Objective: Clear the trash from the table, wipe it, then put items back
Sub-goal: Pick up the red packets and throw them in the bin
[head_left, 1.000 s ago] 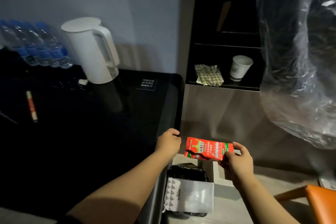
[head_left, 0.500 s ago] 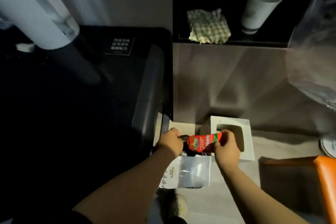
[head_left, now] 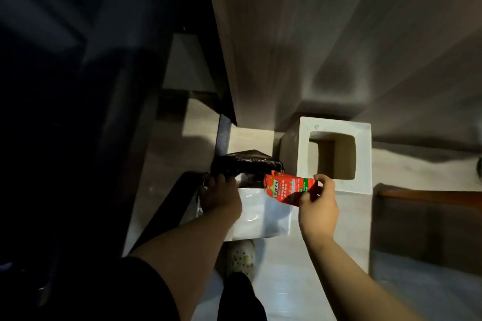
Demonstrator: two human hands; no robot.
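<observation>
My right hand [head_left: 317, 207] pinches a crumpled red snack wrapper [head_left: 285, 186] and holds it just above a small bin lined with a black bag [head_left: 243, 164]. A white paper bag [head_left: 260, 212] lies on top of that bin. My left hand [head_left: 221, 197] grips the bin's left rim, its fingers curled over the black liner. The black table [head_left: 78, 101] fills the left side, seen from above its right edge.
A white square bin with a square opening [head_left: 336, 154] stands on the floor right of the lined bin. A wood-grain cabinet front [head_left: 313, 34] rises behind. A dark chair seat [head_left: 427, 227] is at right. My shoe [head_left: 241, 259] is below the bins.
The view has tilted further down toward the floor and bins. Both hands came lower; the wrapper now hangs over the lined bin, and my left hand has closed on its rim.
</observation>
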